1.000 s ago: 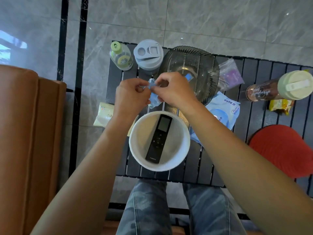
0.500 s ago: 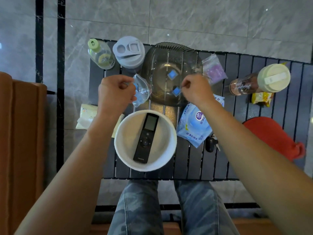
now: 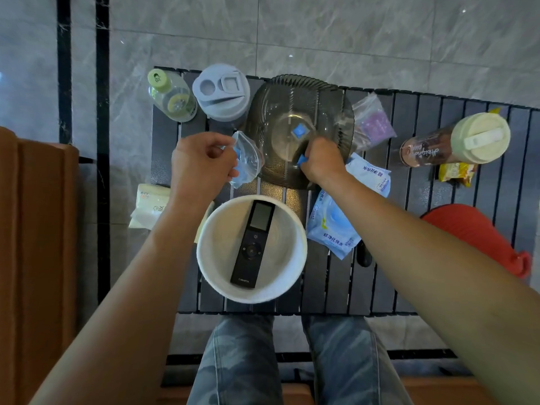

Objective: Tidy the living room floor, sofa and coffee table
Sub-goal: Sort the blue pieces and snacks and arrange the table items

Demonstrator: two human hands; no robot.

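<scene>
My left hand [image 3: 201,162] grips a small clear plastic bag [image 3: 245,159] with blue pieces inside, just left of the smoked glass dish [image 3: 274,92]. My right hand [image 3: 320,162] pinches a small blue square [image 3: 302,159] over the dish's near rim. Another blue square [image 3: 299,130] lies in the dish's middle. Below them a white round basket [image 3: 210,276] holds a black remote control [image 3: 253,244]. All stand on the dark slatted coffee table [image 3: 409,287].
A green-capped bottle [image 3: 171,96] and a grey lidded container [image 3: 220,93] stand at the table's far left. A purple sachet [image 3: 374,122], blue wipe packs [image 3: 333,229], a tumbler [image 3: 455,143], a yellow snack [image 3: 455,172] and a red cushion [image 3: 479,235] lie right. Tissue pack [image 3: 149,209] and brown sofa [image 3: 35,244] sit left.
My hands came apart from the bag a second ago. My right hand has come down onto the blue square at the dish's near rim and pinches it; my left still holds the bag.
</scene>
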